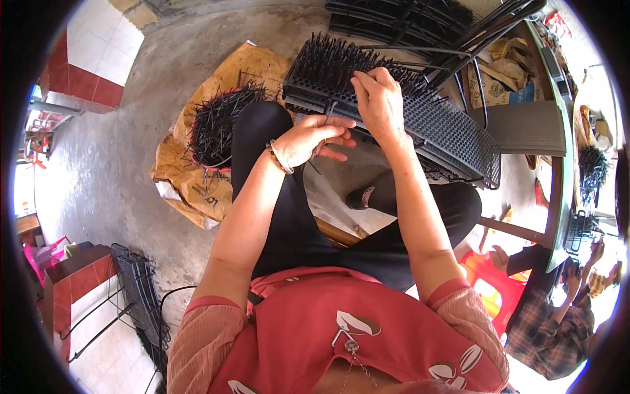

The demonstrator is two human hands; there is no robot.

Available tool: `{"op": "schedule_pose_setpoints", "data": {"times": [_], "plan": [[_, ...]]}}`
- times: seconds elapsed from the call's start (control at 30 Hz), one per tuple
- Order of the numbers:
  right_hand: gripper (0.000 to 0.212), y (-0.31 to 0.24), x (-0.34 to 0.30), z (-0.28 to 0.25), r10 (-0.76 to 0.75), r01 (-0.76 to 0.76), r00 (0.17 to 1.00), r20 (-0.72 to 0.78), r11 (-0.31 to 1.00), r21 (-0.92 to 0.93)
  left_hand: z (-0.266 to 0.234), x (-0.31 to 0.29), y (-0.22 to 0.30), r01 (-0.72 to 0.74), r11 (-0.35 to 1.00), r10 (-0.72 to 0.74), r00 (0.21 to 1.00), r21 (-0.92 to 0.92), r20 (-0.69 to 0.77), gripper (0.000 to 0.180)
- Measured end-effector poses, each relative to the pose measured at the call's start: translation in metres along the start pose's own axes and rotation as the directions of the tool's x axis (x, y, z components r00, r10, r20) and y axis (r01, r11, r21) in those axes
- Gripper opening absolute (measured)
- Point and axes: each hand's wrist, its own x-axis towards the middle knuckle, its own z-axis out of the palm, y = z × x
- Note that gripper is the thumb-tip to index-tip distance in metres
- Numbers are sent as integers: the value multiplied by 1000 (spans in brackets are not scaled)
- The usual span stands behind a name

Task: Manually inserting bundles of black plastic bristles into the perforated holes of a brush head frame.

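A black perforated plastic grid tray [453, 134] rests tilted across my knees, its far part bristling with thin black pins [335, 56]. My right hand [378, 102] lies on the tray's upper face, fingertips pinched on a black pin at the edge of the filled area. My left hand [314, 139], with a bracelet on the wrist, is closed around a small bundle of black pins just below the tray's near edge. My legs in black trousers [282, 217] are under the tray.
A heap of loose black pins [216, 121] lies on a brown paper sack [190, 177] on the concrete floor to the left. Stacked black trays [400, 20] stand behind. More trays [141, 289] lean at lower left. Another person in a plaid shirt [551, 328] sits at right by a red stool [489, 285].
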Motion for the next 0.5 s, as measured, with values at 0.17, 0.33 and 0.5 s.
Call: {"op": "schedule_pose_setpoints", "data": {"times": [0.17,0.33,0.5], "plan": [[17,-6,-4,-7,80,-77,996,-40,994,81,3,-1,2,4,1000,-3,1000,31,-29,31],[25,-22,-24,-20,394,-552,831,393,671,494,6,-1,3,-15,1000,13,996,17,91,32],[20,-31,-36,-23,421,-708,705,571,361,607,9,-4,0,-1,1000,-2,992,22,123,32]]}}
